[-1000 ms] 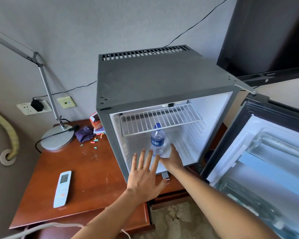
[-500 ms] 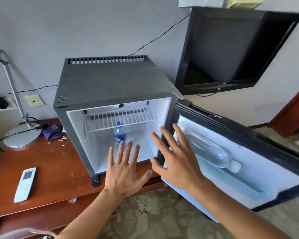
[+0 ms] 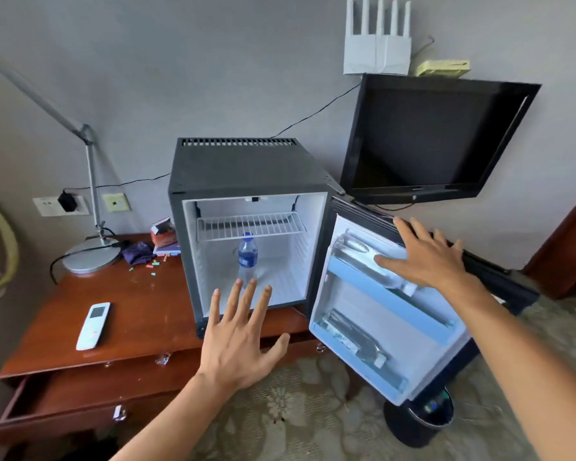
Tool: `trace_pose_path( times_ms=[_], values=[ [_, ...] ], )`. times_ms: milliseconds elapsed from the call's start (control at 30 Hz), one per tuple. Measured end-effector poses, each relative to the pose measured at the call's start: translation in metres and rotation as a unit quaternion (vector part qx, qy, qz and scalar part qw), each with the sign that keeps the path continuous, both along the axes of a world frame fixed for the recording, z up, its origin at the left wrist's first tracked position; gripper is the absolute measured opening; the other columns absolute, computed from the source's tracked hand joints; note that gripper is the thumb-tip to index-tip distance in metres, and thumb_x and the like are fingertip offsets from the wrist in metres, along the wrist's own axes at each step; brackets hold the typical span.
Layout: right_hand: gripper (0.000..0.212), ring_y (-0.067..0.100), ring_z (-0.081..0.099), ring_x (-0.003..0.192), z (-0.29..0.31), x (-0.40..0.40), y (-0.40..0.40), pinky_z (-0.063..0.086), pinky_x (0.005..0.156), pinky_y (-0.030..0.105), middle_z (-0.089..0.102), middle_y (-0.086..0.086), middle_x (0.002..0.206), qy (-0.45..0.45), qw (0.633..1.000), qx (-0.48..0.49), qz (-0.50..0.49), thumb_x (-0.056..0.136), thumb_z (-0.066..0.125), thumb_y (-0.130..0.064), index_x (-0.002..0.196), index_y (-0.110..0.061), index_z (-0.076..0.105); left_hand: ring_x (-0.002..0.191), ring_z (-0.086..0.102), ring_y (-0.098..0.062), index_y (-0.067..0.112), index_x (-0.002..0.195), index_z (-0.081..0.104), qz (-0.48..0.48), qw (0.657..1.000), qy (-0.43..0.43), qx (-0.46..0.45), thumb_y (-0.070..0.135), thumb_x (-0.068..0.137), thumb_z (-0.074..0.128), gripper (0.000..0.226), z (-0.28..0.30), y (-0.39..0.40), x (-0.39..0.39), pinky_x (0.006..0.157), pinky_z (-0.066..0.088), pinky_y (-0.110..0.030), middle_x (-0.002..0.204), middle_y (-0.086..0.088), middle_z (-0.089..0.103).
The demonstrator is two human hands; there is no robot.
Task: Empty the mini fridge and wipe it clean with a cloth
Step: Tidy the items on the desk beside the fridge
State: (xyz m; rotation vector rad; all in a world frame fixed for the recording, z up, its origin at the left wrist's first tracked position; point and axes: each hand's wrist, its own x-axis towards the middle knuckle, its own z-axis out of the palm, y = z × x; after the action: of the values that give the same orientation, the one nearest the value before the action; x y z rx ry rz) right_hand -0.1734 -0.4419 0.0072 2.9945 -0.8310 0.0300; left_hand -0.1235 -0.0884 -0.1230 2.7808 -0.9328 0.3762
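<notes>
One blue-labelled bottle (image 3: 247, 257) in fridge (image 3: 246, 174); label text unreadable

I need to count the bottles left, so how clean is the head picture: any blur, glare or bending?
Head view: even daylight, no harsh glare. The upright bottle in the fridge is fairly sharp. The two clear bottles lying in the door shelves, upper and lower, are soft and low-contrast. Wide-angle bending curves the lamp and the television.
</notes>
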Motion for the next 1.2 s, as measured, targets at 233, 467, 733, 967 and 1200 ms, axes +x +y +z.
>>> trace_pose_path(
  times_ms=[233,467,733,967,1200],
  values=[
    [0.113,0.026,-0.006,0.157,0.025,-0.015,0.054,-0.004,0.122,0.060,-0.015,0.001,0.169,0.064,0.994,0.085,0.031,0.081,0.053,-0.080,0.161,-0.029,-0.008,0.160,0.003,-0.024,0.028,0.162,0.029,-0.001,0.999,0.026,-0.030,0.078,0.094,0.024,0.085,0.003,0.037,-0.089,0.126,0.008,-0.059,0.171,-0.002,0.021],
    [0.112,0.022,-0.014,0.155,0.043,-0.011,0.123,-0.012,0.124,0.049,-0.013,0.004,0.169,0.097,0.981,0.124,0.116,0.077,0.037,-0.092,0.162,-0.032,-0.002,0.157,-0.011,-0.003,0.038,0.163,0.021,-0.020,0.988,0.053,-0.146,0.076,0.097,0.011,0.077,0.043,0.055,-0.112,0.129,-0.004,-0.043,0.170,0.019,0.013],
    [0.097,0.023,-0.015,0.155,0.027,0.044,0.162,-0.007,0.124,0.051,-0.009,0.001,0.170,0.039,0.969,0.158,0.188,0.076,0.024,-0.092,0.159,-0.046,0.005,0.159,-0.011,-0.013,0.038,0.163,0.022,0.029,0.995,-0.020,-0.096,0.075,0.097,0.014,0.076,0.095,0.053,-0.060,0.127,-0.002,-0.055,0.171,0.018,0.012],
    [0.077,0.018,-0.018,0.155,0.010,0.097,0.164,-0.013,0.123,0.051,-0.009,0.000,0.170,0.000,0.955,0.141,0.260,0.091,0.031,-0.075,0.158,-0.048,0.005,0.160,-0.005,-0.024,0.026,0.163,0.025,0.096,0.994,-0.043,-0.022,0.077,0.093,0.020,0.087,0.088,0.029,0.036,0.125,-0.008,-0.059,0.173,0.003,0.014],
    [0.087,0.032,-0.034,0.149,0.003,0.161,0.131,-0.023,0.115,0.061,-0.021,-0.012,0.167,0.007,0.967,0.081,0.240,0.079,0.021,-0.092,0.153,-0.058,-0.008,0.158,-0.016,-0.030,0.044,0.162,-0.008,0.150,0.988,-0.017,-0.011,0.085,0.089,0.015,0.087,0.084,0.016,0.134,0.123,-0.011,-0.061,0.174,-0.003,0.002]
  ],
)
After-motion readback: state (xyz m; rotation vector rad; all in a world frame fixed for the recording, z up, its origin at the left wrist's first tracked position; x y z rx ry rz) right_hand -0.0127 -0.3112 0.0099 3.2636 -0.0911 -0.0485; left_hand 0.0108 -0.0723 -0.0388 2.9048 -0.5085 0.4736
